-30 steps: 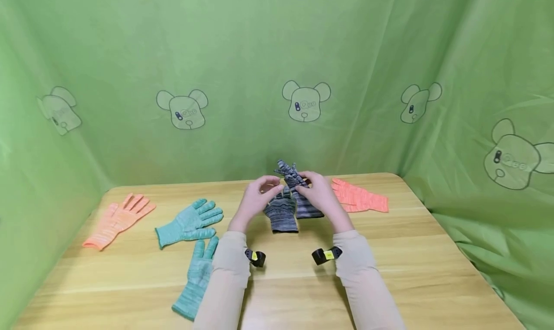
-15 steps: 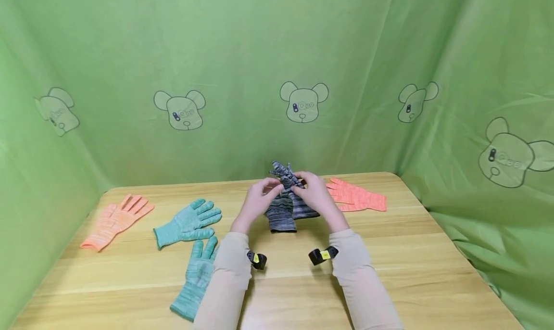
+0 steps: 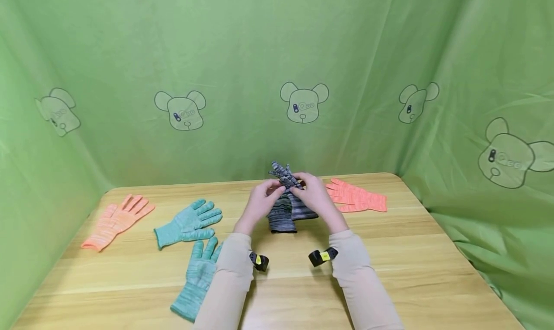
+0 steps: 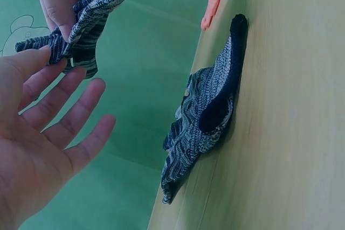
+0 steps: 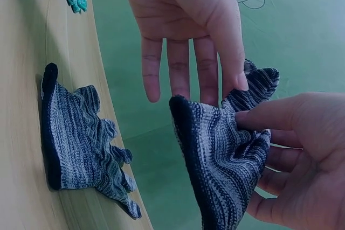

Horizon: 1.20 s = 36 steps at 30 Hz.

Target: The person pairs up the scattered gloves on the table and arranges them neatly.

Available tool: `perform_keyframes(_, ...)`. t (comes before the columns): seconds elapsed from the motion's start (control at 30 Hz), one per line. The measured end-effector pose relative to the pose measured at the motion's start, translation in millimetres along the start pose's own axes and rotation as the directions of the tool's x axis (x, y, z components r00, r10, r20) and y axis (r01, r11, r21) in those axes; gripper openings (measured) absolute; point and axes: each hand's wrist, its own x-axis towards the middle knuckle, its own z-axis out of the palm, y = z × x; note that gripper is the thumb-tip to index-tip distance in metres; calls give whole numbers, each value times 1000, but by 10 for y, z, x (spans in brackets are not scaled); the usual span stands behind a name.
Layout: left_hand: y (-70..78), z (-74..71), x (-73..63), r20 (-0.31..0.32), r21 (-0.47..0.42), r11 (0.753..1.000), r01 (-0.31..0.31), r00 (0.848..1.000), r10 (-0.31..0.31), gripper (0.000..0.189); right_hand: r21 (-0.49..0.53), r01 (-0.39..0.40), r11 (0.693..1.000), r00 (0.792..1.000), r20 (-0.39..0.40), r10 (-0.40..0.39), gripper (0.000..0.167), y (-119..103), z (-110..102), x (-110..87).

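Both hands hold a grey-and-black striped knit glove (image 3: 283, 173) over the far middle of the table. My right hand (image 3: 316, 190) pinches its palm part between thumb and fingers, the dark cuff hanging free in the right wrist view. My left hand (image 4: 48, 117) pinches near the base of the glove's fingers with thumb and index finger, the other fingers spread. A matching striped glove (image 5: 75, 138) lies on the wooden table below, its fingers towards the far edge. In the head view the two gloves overlap, and the hands hide part of the held one.
An orange glove (image 3: 117, 222) lies at the far left. Two teal gloves, one (image 3: 188, 224) behind the other (image 3: 196, 277), lie left of the arms; the left sleeve partly covers the nearer. Coral gloves (image 3: 359, 197) lie right of the hands. Green curtains (image 3: 242, 80) enclose the table.
My left hand has moved slightly right, its thumb and index finger closing in on the held glove. The right hand keeps its hold. The head view has shifted slightly.
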Motion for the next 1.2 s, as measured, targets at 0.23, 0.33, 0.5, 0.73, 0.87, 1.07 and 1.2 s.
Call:
perform_keyframes(0.23, -1, 12, 0, -32, -18, 1000, -26, 999, 25, 22, 35, -9, 999, 1000, 3, 9, 40, 9, 28, 1)
perform_keyframes(0.33, 11, 16, 1, -40, -36, 999, -19, 999, 17, 21, 44, -14, 999, 1000, 10, 14, 40, 15, 42, 5)
perform_keyframes(0.5, 12, 23, 8, -56, -56, 998, -5, 998, 2, 19, 90, -43, 995, 998, 43, 39, 40, 11, 51, 3)
perform_keyframes(0.73, 15, 9, 8, -70, -87, 996, 12, 997, -18, 20, 149, -66, 987, 995, 82, 55, 42, -3, 59, 1)
perform_keyframes(0.87, 25, -7, 10, -82, -106, 994, 13, 996, -22, 21, 180, -80, 980, 993, 96, 64, 43, -18, 49, -6)
perform_keyframes(1.07, 62, -34, -4, -91, -125, 992, 18, 995, -30, 20, 288, -156, 945, 980, 165, 111, 46, -26, 34, -22)
perform_keyframes(1.2, 72, -48, -18, -96, -132, 991, 38, 994, -51, 20, 337, -185, 923, 974, 189, 126, 45, -27, 33, -24)
